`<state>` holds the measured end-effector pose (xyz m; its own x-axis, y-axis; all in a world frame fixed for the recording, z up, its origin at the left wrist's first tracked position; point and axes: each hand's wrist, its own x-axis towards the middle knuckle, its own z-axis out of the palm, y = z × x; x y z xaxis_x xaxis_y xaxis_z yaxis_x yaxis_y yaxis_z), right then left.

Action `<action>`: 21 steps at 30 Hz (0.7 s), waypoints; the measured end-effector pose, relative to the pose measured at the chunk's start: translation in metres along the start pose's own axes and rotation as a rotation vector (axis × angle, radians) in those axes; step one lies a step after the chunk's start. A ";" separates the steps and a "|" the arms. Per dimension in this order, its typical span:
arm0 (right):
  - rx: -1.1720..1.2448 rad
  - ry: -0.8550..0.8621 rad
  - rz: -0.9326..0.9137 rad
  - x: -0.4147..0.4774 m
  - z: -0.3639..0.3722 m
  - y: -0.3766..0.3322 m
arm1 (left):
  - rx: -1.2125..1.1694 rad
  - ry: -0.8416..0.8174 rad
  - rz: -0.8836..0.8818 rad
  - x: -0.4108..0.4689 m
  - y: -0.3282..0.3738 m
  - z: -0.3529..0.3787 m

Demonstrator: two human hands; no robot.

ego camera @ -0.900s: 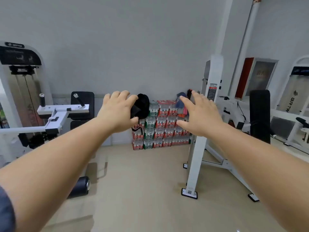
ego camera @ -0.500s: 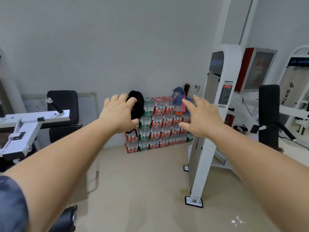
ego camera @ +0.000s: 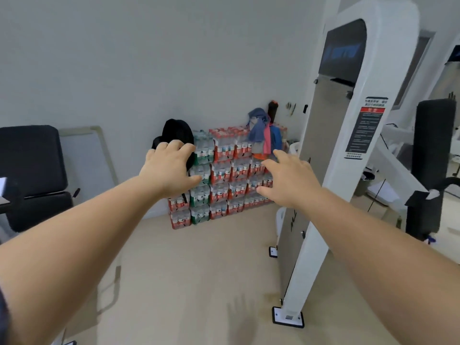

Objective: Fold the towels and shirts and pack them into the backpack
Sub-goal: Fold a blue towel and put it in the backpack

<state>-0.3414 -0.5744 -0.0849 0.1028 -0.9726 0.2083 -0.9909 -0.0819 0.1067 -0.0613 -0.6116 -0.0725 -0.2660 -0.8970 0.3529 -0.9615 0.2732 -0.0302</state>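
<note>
Both arms are seen extended forward above the beige floor (ego camera: 186, 270). The left hand (ego camera: 169, 168) is held with its fingers straight and spread, and nothing is gripped. The right hand (ego camera: 290, 179) is likewise spread and empty.

A stack of shrink-wrapped bottle packs (ego camera: 224, 170) is noted against the white wall, red-labelled and green-labelled, several tiers high. The black backpack (ego camera: 178, 130) is found on the left end of the stack, partly covered in view by the left hand. Whether it is unzipped cannot be told, and no contents are visible. A loose heap of garments (ego camera: 261, 131) – blue, pink, grey and orange – is draped over the right end, unfolded. A dark bottle (ego camera: 272, 110) stands just behind the heap. A white gym machine (ego camera: 348, 135) is recorded at right.
</note>
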 end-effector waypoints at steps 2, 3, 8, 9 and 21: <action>0.030 -0.034 0.005 0.046 0.012 0.025 | 0.000 -0.021 0.006 0.050 0.005 0.020; 0.030 -0.038 0.003 0.070 0.018 0.037 | 0.001 -0.021 0.011 0.075 0.008 0.028; 0.047 -0.053 0.035 0.182 0.053 0.083 | 0.000 -0.030 0.042 0.191 0.017 0.079; 0.064 -0.066 0.051 0.205 0.062 0.089 | -0.002 -0.034 0.050 0.214 0.017 0.092; 0.150 -0.103 0.212 0.497 0.172 0.131 | -0.073 -0.130 0.164 0.517 -0.046 0.264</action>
<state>-0.4347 -1.1055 -0.1346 -0.1096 -0.9879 0.1100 -0.9920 0.1017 -0.0752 -0.1731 -1.1791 -0.1354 -0.4300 -0.8742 0.2255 -0.8981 0.4397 -0.0080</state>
